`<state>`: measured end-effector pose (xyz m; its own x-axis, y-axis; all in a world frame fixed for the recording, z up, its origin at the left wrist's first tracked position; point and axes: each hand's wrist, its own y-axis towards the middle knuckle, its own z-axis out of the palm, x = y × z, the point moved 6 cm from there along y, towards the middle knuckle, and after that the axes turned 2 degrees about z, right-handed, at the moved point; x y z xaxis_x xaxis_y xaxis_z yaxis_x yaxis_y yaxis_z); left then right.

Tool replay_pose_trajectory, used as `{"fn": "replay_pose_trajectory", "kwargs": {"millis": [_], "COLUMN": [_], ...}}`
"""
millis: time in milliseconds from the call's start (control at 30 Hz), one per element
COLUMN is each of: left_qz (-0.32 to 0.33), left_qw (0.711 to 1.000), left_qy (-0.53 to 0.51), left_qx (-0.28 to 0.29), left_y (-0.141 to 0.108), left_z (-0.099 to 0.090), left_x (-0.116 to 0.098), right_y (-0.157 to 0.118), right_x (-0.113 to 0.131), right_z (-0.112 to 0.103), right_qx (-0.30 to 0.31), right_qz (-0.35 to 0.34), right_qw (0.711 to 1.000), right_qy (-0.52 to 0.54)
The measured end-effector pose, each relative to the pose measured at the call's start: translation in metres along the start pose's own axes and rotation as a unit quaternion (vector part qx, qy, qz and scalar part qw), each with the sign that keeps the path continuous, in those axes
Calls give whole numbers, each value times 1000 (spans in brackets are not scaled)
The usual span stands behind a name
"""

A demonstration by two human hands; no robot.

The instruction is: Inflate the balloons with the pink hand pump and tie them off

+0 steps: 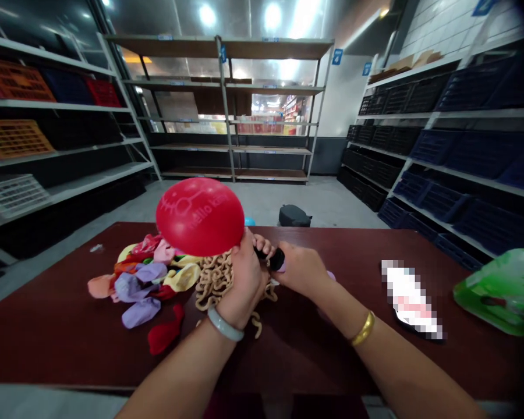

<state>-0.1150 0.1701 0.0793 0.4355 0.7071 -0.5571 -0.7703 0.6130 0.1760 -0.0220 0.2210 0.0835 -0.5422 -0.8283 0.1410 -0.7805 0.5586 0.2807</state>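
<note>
Left hand (pixel 248 270) grips the red balloon (pixel 198 215) at its end! Right hand (pixel 301 269) clasps the pump (pixel 278 259), limp balloons (pixel 142 282) lying on the table (pixel 70 343).

Left grip (pixel 247 269) at red balloon (pixel 199 216) — right grip (pixel 303 269) around black-and-lilac tool (pixel 278 259).

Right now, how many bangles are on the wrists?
2: a pale bangle at the wrist of the left hand and a gold bangle at the wrist of the right hand.
</note>
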Motion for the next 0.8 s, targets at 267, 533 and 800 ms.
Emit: {"fn": "replay_pose_trajectory", "kwargs": {"millis": [267, 533, 800], "left_qz": [85, 100, 19], "left_qw": [994, 993, 998], "left_qy": [-43, -61, -48], "left_qx": [-49, -31, -22], "left_y": [37, 42, 11], "left_z": [-25, -26, -4], "left_x": [-59, -70, -14], "right_y": [13, 15, 5], "right_x": [-30, -42, -15], "right_z": [13, 11, 4], "right_qx": [-27, -55, -64], "right_qz": [-26, -28, -32], "right_qw": [998, 996, 996], "right_qy": [-42, -68, -54]}}
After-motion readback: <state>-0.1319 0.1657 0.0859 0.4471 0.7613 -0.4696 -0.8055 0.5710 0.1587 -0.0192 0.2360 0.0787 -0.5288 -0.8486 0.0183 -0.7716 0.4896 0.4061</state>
